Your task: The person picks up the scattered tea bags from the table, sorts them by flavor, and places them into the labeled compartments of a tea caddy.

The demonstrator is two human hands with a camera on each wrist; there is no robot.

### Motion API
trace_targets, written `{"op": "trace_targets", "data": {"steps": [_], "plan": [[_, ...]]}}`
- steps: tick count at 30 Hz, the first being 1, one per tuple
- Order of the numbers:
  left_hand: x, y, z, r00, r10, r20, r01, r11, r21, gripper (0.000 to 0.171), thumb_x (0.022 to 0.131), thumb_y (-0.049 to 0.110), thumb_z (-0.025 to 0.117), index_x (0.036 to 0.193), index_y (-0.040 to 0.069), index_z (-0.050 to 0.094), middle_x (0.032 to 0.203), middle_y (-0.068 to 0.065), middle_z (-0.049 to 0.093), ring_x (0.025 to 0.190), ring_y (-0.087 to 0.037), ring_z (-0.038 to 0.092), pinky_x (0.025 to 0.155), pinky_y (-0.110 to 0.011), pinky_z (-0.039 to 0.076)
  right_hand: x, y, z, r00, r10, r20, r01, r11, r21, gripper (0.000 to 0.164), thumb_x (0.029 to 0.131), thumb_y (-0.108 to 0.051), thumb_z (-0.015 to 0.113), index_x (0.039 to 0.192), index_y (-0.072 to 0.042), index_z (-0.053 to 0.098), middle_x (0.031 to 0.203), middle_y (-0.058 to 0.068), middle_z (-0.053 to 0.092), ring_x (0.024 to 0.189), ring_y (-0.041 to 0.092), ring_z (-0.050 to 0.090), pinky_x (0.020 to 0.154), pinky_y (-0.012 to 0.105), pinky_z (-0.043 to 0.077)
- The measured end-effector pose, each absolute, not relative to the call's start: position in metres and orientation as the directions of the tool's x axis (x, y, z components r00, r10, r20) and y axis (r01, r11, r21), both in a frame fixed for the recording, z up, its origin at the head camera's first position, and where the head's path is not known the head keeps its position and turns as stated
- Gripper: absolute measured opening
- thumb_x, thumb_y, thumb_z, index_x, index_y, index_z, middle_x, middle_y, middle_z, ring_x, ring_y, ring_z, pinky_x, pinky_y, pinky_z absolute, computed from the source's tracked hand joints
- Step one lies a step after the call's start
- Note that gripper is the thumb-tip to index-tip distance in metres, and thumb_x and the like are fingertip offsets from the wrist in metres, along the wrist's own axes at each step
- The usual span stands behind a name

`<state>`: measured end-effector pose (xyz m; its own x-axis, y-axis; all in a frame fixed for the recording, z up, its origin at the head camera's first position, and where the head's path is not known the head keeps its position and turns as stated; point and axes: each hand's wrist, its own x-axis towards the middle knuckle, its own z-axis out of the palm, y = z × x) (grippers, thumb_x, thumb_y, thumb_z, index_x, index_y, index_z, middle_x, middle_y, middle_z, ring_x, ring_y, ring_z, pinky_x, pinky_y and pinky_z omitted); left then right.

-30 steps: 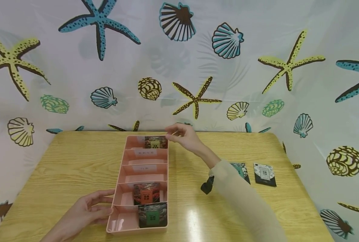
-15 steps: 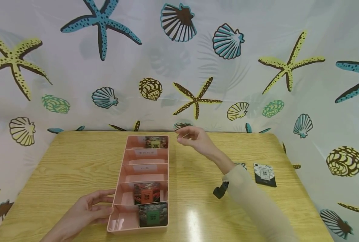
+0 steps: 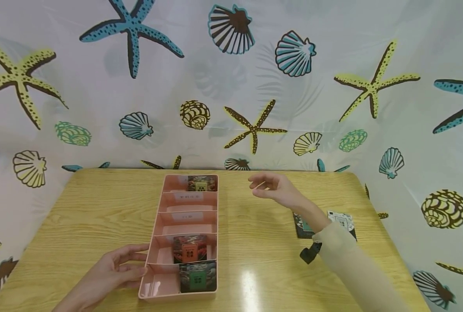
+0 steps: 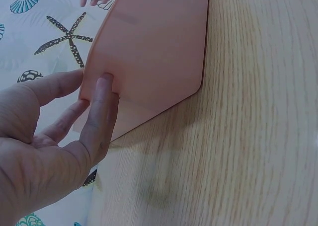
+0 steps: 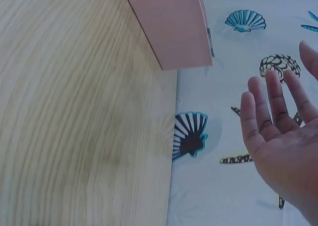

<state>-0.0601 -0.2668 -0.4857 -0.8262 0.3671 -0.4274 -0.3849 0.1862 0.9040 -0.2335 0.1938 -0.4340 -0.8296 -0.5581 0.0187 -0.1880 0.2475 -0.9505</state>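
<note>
A long pink divided box [image 3: 188, 208] stands left of centre. My left hand [image 3: 112, 271] holds it at its near left side; in the left wrist view the fingertips [image 4: 104, 82] press the outer wall, with the thumb at the rim. Inside the box are a yellow-labelled tea sachet [image 3: 201, 184] in the far compartment, a red-labelled tea sachet [image 3: 189, 252] and a green-labelled tea sachet [image 3: 197, 279] in the two nearest. My right hand [image 3: 276, 189] hovers right of the box, fingers loosely bent, holding nothing; in the right wrist view its palm [image 5: 298, 146] shows bare.
On the table at right lie a teal-labelled sachet [image 3: 302, 227] and a white-and-black sachet [image 3: 341, 220], both partly covered by my right arm. Paper labels [image 3: 188, 197] mark the compartments' walls. Behind the wooden table [image 3: 110, 203] hangs a sea-patterned curtain [image 3: 200, 143].
My right hand has moved away from the far right corner of the box, to the right and slightly nearer. The left hand and the box stay in place.
</note>
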Motion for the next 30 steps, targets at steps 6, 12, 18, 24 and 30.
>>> {"op": "trace_targets", "data": {"steps": [6,12,18,24,30], "plan": [[-0.06,-0.267,-0.486,-0.823,0.365,-0.434,-0.393,0.186,0.901,0.073,0.104,0.018,0.068,0.16,-0.011,0.03,0.149,-0.021,0.055,0.116,-0.015,0.07,0.093,-0.042,0.065,-0.229,0.218,-0.436,-0.828,-0.559,-0.048,-0.155,0.31,-0.938,0.047,0.103,-0.019,0.071,0.146,-0.006,0.06,0.136,0.023,0.064,0.114,0.021,0.065,0.095,0.029,0.059],[-0.059,-0.267,-0.486,-0.823,0.371,-0.43,-0.392,0.175,0.903,0.074,0.104,0.018,0.068,0.16,-0.01,0.03,0.143,-0.012,0.059,0.115,-0.014,0.071,0.093,-0.042,0.065,-0.226,0.239,-0.436,-0.808,-0.586,-0.063,-0.185,0.354,-0.917,0.049,0.102,-0.019,0.071,0.148,-0.005,0.058,0.138,0.027,0.062,0.118,0.027,0.065,0.094,0.029,0.059],[-0.06,-0.266,-0.485,-0.825,0.361,-0.435,-0.392,0.187,0.901,0.076,0.104,0.019,0.069,0.16,-0.011,0.028,0.144,-0.018,0.058,0.115,-0.015,0.07,0.093,-0.041,0.065,-0.226,0.261,-0.439,-0.784,-0.612,-0.104,-0.2,0.408,-0.891,0.053,0.102,-0.019,0.072,0.15,-0.005,0.055,0.139,0.028,0.061,0.117,0.028,0.066,0.093,0.029,0.061],[-0.06,-0.267,-0.485,-0.824,0.356,-0.44,-0.399,0.186,0.898,0.076,0.104,0.019,0.07,0.16,-0.011,0.029,0.144,-0.016,0.058,0.114,-0.013,0.07,0.093,-0.04,0.065,-0.228,0.281,-0.444,-0.769,-0.626,-0.128,-0.209,0.436,-0.875,0.056,0.101,-0.018,0.072,0.151,-0.002,0.053,0.141,0.034,0.057,0.114,0.03,0.069,0.093,0.028,0.061],[-0.06,-0.266,-0.484,-0.823,0.357,-0.442,-0.401,0.186,0.897,0.074,0.104,0.019,0.069,0.16,-0.01,0.03,0.14,-0.012,0.061,0.114,-0.014,0.071,0.093,-0.04,0.065,-0.23,0.299,-0.449,-0.791,-0.587,-0.175,-0.172,0.487,-0.857,0.061,0.1,-0.019,0.074,0.153,0.0,0.05,0.143,0.034,0.057,0.116,0.033,0.069,0.091,0.027,0.061]]}}
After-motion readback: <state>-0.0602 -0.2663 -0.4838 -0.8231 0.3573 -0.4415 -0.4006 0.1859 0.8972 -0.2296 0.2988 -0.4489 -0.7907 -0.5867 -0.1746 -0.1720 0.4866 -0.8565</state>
